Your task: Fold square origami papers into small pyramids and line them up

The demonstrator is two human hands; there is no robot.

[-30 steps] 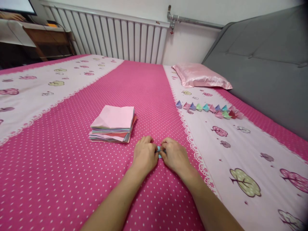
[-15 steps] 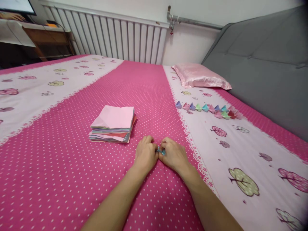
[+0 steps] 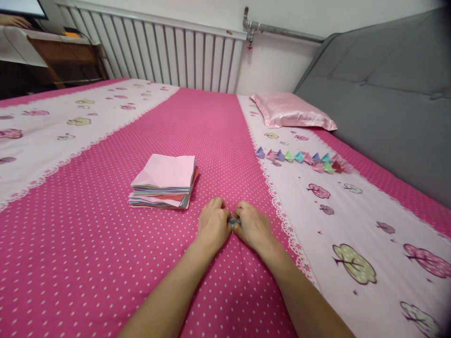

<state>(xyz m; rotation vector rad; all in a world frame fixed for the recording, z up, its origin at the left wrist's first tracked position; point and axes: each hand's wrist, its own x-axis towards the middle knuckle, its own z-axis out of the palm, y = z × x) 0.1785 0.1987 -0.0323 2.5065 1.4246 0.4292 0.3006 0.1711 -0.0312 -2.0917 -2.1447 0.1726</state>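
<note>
Low over the pink dotted bedsheet [image 3: 169, 263], my left hand [image 3: 213, 223] and my right hand [image 3: 252, 224] meet with fingers pinched. Between them is a small piece of folded blue paper [image 3: 233, 222], gripped from both sides; most of it is hidden by my fingers. To the left of my hands lies a stack of square coloured paper [image 3: 164, 171] with a pink sheet on top. Further right, several small folded paper boats [image 3: 299, 157] in purple, pink, green, blue and red stand in uneven rows.
A pink satin pillow [image 3: 291, 110] rests at the back right against the grey headboard [image 3: 380, 89]. Behind the bed are a white radiator [image 3: 158, 47] and a pipe [image 3: 285, 30]. At the far left, another person's hand [image 3: 14, 21] is on a desk below a monitor [image 3: 21, 7].
My fingers have shifted slightly on the blue paper, and its visible part looks different. The whole view has moved a little; the stack and the paper boats stay in place.
</note>
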